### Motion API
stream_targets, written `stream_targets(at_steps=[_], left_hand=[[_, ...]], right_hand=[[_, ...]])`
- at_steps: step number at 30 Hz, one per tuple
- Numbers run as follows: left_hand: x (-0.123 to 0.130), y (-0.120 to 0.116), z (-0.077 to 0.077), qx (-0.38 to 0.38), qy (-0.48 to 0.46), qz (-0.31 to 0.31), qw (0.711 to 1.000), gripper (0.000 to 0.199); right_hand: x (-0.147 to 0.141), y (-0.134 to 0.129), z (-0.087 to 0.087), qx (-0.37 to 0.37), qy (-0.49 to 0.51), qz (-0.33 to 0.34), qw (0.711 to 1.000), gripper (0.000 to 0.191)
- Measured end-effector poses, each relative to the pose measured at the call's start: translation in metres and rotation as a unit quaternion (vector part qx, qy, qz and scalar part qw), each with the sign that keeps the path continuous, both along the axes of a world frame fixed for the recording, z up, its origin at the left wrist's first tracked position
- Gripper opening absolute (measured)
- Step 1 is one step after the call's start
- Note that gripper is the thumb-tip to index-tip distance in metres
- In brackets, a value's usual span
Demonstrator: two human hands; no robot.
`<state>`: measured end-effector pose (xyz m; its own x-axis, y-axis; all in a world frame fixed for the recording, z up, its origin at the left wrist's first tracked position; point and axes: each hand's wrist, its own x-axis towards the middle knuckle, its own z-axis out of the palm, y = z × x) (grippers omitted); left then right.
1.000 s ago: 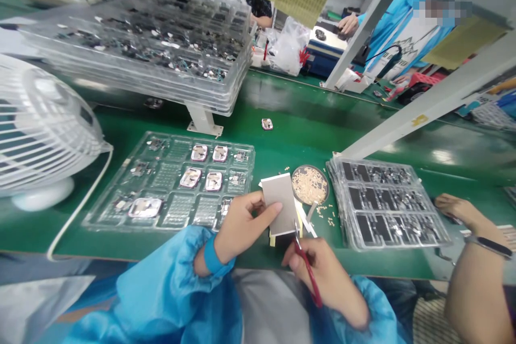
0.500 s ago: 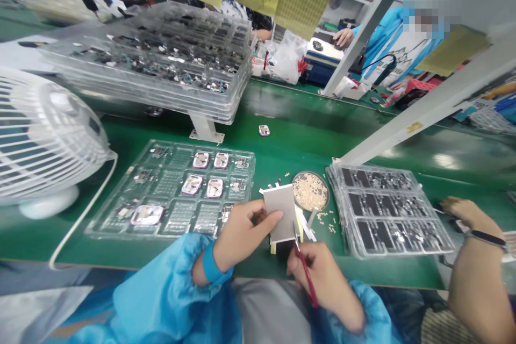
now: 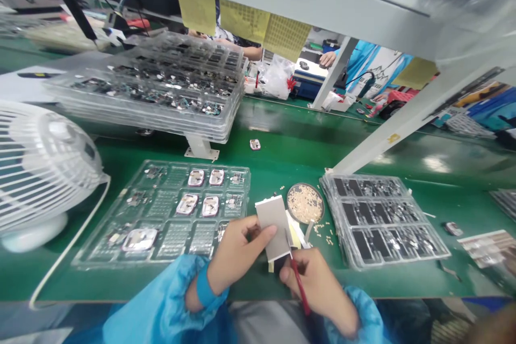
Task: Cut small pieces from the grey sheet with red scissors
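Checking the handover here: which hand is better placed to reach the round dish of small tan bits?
Probably the right hand: the dish lies on its side, and it holds red tweezers. The left hand grips the grey card.

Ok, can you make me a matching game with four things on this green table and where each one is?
Things:
1. white fan
2. round dish of small bits
3. grey card
4. red tool

Places:
A. in the right hand
B. far left of the table
C. in the left hand
D. between two clear trays

Pairs: 1-B, 2-D, 3-C, 4-A
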<state>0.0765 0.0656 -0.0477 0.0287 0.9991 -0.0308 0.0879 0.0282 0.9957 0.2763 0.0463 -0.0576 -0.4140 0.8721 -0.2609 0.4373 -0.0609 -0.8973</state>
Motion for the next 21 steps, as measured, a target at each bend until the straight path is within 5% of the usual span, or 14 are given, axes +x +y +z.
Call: stream_targets(at_steps=[12,21], left_hand=[[0.000,-0.002,0.005,0.001,0.093,-0.036,0.995,0.032],[0.001,-0.002,0.001,-0.021,0.055,-0.031,0.998,0.037]], right_hand=[[0.001,0.008,0.015,0.031,0.014,0.062,0.997,0.075],[-0.001,0.003,0.004,0.010,0.008,0.012,1.000,0.070]])
